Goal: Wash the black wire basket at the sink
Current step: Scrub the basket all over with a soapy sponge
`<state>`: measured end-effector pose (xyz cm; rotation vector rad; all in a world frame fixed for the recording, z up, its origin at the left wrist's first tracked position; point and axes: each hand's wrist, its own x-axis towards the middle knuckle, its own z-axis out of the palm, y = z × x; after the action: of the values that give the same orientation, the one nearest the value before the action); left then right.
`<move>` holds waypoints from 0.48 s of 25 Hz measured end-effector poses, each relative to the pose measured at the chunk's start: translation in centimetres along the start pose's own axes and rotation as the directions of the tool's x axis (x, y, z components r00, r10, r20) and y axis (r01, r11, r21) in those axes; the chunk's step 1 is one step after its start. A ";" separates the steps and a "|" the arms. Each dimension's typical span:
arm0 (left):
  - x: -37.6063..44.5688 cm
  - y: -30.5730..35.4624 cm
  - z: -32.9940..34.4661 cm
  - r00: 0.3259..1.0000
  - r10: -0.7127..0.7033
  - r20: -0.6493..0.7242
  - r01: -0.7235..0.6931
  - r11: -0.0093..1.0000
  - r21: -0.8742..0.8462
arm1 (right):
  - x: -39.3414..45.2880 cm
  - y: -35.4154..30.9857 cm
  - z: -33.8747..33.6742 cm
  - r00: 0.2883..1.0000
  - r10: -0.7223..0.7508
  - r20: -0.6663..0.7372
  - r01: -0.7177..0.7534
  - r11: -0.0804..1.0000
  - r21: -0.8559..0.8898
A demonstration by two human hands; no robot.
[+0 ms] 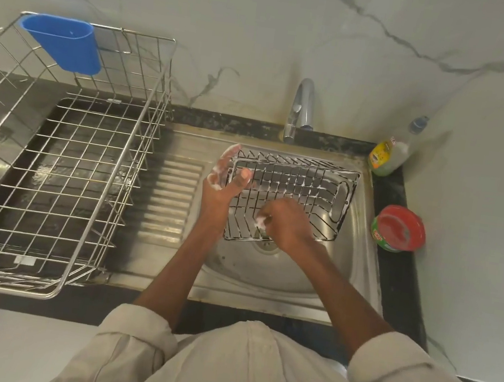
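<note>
While the left hand [224,181] grips the basket [291,199] by its rim at 9 o'clock, thumb inside and soapy fingers outside, the right hand [286,224] is curled tight on a small foamy scrubber at 6 o'clock. The basket sits tipped in the sink [359,269], under the tap [301,110]. To scrub well, I think: hold it still, rub along each wire, and turn it to reach every side.

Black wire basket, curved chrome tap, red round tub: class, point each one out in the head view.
Black wire basket [296,184]: head view, on its soapy wire floor.
Curved chrome tap [300,107]: head view, on its spout.
Red round tub [399,228]: head view, on its red top.
</note>
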<state>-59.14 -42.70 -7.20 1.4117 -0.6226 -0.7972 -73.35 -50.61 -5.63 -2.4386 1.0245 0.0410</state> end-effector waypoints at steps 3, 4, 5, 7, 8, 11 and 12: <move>-0.6 -0.1 -0.4 1.000 -0.008 -0.027 0.007 1.000 -0.026 | -1.5 2.3 -2.6 0.994 -0.009 0.111 -0.004 0.993 0.117; -0.7 0.0 -0.3 1.000 -0.011 -0.025 0.011 1.000 -0.028 | -1.4 2.5 -2.6 0.998 0.036 0.055 -0.042 0.994 0.096; -0.8 0.2 -0.2 1.000 -0.012 -0.024 0.011 1.000 -0.022 | -1.0 2.3 -2.2 0.995 0.086 -0.039 -0.084 0.995 0.051; -1.0 0.8 0.2 1.000 0.006 -0.026 -0.007 1.000 -0.020 | -0.1 1.3 -0.7 0.986 0.108 -0.130 -0.114 0.993 -0.043; -1.1 0.9 0.3 0.999 0.016 -0.032 -0.017 1.000 -0.024 | 0.0 1.2 0.0 0.990 0.076 -0.119 -0.084 0.994 -0.064; -1.0 0.6 0.0 0.998 0.024 -0.064 -0.026 0.999 -0.026 | -1.1 3.2 -1.3 0.997 -0.023 0.073 0.023 1.000 0.005; -1.0 0.4 -0.1 0.997 0.025 -0.067 -0.026 0.999 -0.028 | -1.5 4.3 -2.0 0.992 -0.039 0.124 0.036 0.999 0.029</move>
<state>-59.59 -41.86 -6.72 1.3955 -0.5746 -0.7335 -77.63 -53.13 -5.37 -2.3976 0.9187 0.1640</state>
